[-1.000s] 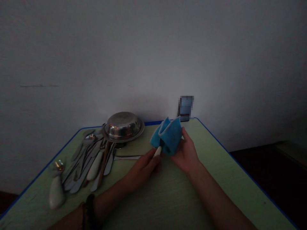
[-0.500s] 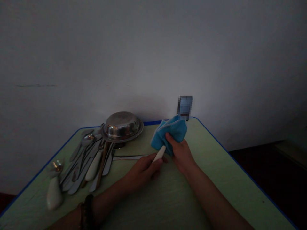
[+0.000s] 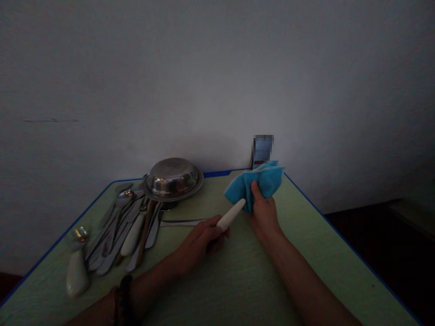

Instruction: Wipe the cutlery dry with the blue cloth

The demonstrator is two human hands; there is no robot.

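My left hand (image 3: 207,235) is closed around the near end of a white handle (image 3: 231,214), which slants up to the right. The handle's far end meets the blue cloth (image 3: 238,188), and whatever part of the utensil lies beyond it is hidden, so its kind does not show. My right hand (image 3: 265,210) grips the folded cloth, its thumb pressed on top. Just behind my left hand, a metal knife (image 3: 181,223) lies flat on the table, partly covered by the fingers.
Knives, spoons and other cutlery (image 3: 117,231) lie piled at the left of the green table (image 3: 251,290). An upturned metal bowl (image 3: 174,179) sits at the back beside them. A white-handled spoon (image 3: 77,271) lies nearest the left edge. A blurred phone-like object (image 3: 262,149) leans against the wall (image 3: 217,81).
My right hand and the cloth have moved to the right, away from my left hand. More of the white handle now shows between the two hands.
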